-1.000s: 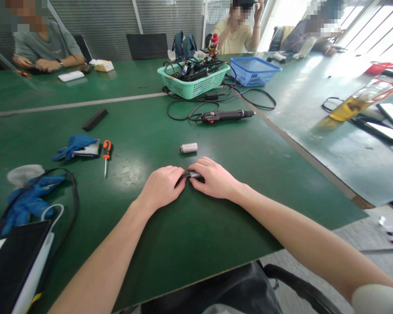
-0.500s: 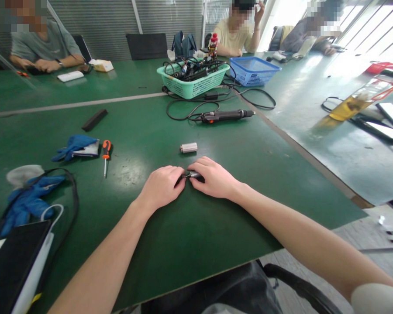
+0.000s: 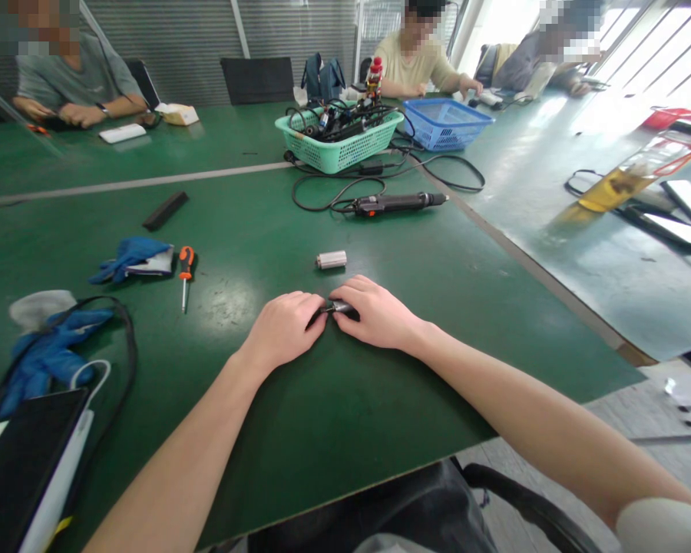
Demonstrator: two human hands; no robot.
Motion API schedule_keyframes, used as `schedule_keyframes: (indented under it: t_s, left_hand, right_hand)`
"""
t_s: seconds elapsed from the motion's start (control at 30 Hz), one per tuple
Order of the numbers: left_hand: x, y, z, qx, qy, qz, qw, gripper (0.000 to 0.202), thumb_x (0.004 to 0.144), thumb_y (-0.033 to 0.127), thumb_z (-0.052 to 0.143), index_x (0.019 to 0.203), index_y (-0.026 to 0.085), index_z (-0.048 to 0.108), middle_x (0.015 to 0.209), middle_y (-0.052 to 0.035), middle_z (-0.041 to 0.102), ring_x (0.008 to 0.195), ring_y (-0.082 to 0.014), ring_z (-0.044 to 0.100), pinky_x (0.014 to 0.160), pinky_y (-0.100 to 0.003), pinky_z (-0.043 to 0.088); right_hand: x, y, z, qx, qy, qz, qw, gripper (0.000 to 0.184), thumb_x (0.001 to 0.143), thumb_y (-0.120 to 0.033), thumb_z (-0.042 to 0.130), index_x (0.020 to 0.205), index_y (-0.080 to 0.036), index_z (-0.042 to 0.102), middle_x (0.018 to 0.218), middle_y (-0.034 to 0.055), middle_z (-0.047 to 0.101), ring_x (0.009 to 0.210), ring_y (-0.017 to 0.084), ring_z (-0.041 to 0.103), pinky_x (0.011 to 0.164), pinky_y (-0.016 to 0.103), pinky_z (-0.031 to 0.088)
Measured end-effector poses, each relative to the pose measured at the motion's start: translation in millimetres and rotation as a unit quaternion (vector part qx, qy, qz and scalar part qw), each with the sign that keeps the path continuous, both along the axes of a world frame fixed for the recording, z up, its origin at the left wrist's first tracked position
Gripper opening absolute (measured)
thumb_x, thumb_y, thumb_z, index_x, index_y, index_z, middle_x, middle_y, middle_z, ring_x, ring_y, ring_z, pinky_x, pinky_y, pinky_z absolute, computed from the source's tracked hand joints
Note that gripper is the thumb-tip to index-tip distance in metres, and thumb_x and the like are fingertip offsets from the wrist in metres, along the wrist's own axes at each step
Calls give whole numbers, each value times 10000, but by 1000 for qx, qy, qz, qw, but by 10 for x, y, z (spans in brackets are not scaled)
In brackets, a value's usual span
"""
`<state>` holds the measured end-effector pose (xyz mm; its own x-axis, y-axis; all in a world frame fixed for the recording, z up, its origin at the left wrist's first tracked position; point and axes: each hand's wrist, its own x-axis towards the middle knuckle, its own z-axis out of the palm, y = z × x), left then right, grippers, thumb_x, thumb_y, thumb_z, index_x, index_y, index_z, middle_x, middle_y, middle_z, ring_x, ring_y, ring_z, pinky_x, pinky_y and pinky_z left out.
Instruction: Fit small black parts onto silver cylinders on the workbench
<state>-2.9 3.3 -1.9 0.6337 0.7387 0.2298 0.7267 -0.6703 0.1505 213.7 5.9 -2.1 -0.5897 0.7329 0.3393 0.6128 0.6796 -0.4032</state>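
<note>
My left hand [image 3: 285,330] and my right hand [image 3: 377,313] rest on the green workbench [image 3: 253,230], fingertips meeting. Between them they pinch a small dark metal part [image 3: 339,307], and their fingers hide most of it. Just beyond my hands lies a short silver cylinder [image 3: 331,259]. An orange-handled screwdriver [image 3: 186,276] lies to the left of my left hand. Farther back, a black corded electric screwdriver [image 3: 397,203] lies on the bench.
A green plastic basket [image 3: 338,146] holds tangled cables and tools next to a blue basket [image 3: 446,124]. Blue gloves [image 3: 51,357], a black bar [image 3: 165,210] and a black tablet [image 3: 28,468] lie on the bench. Co-workers sit along the far side.
My hands and the part between them have hardly moved. The view has shifted slightly, and the far co-worker's raised hand has come down to the table.
</note>
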Motion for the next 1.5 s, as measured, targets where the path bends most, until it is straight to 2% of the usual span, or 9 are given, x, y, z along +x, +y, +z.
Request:
schedule_keyframes:
  t_s: [1.13, 1.27, 1.33, 1.5]
  left_hand:
    - [5, 3, -26, -1, 2, 0, 1000, 193, 988, 289, 471, 986, 186, 634, 947, -62, 697, 882, -212, 641, 767, -339, 482]
    - [8, 5, -18, 5, 3, -1, 1000, 185, 986, 284, 472, 973, 187, 629, 941, -63, 693, 878, -212, 640, 764, -339, 483]
    - [11, 6, -11, 4, 2, 1, 1000, 181, 984, 281, 474, 950, 187, 625, 927, -64, 690, 862, -211, 638, 752, -336, 483]
    - [13, 5, -10, 6, -4, 6, 1000, 161, 969, 273, 499, 892, 187, 612, 882, -62, 686, 818, -207, 632, 717, -327, 476]
  right_hand:
    - [20, 10, -20, -5, 11, 5, 1000, 215, 906, -225, 578, 1093, -159, 659, 1017, 111, 677, 1007, 256, 588, 923, 398, 503]
    - [34, 1, -4, -7, 13, 8, 1000, 263, 909, -229, 576, 1155, -162, 637, 1054, 119, 670, 1036, 265, 581, 939, 423, 507]
    - [49, -6, 18, 1, 13, 22, 1000, 308, 906, -224, 578, 1206, -165, 613, 1098, 127, 656, 1068, 274, 568, 957, 440, 506]
    - [67, -42, 76, 26, -28, 107, 993, 399, 912, -117, 501, 1288, -218, 588, 1252, 131, 584, 1146, 267, 532, 1006, 462, 488]
